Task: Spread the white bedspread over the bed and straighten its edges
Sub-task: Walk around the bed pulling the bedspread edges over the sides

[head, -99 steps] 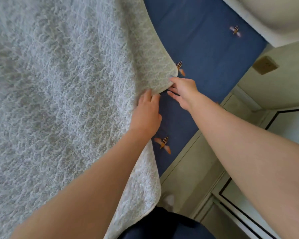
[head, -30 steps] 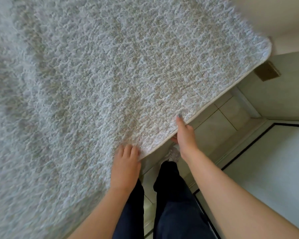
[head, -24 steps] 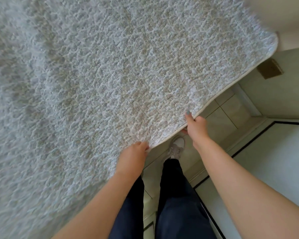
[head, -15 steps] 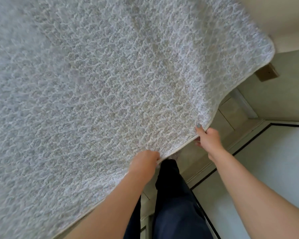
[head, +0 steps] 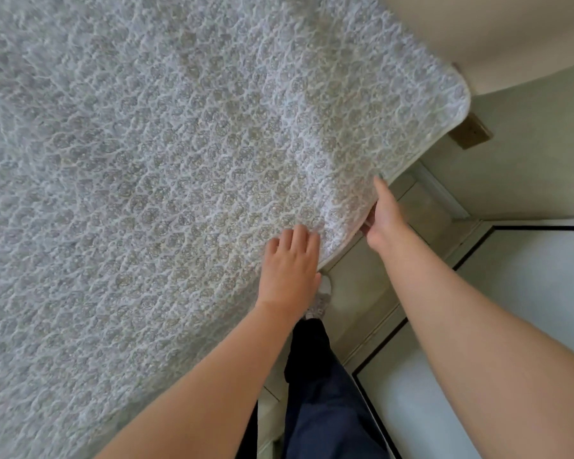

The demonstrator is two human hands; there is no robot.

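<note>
right hand (head: 383, 217) pinches bedspread (head: 179, 160) edge beside floor (head: 362, 293).

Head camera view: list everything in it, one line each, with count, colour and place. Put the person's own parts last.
bedspread: one, white with a textured pattern, fills the left and centre, rounded corner at upper right.
floor: pale tiles with dark border lines, lower right beside the bedspread's edge.
wall plate: one, brownish, on the pale wall at right.
shoe: one, light, on the floor just below the bedspread edge.
trouser leg: dark blue, bottom centre.
left hand: flat on top of the bedspread near its edge.
right hand: gripping the bedspread's edge, fingers partly hidden beneath it.
</note>
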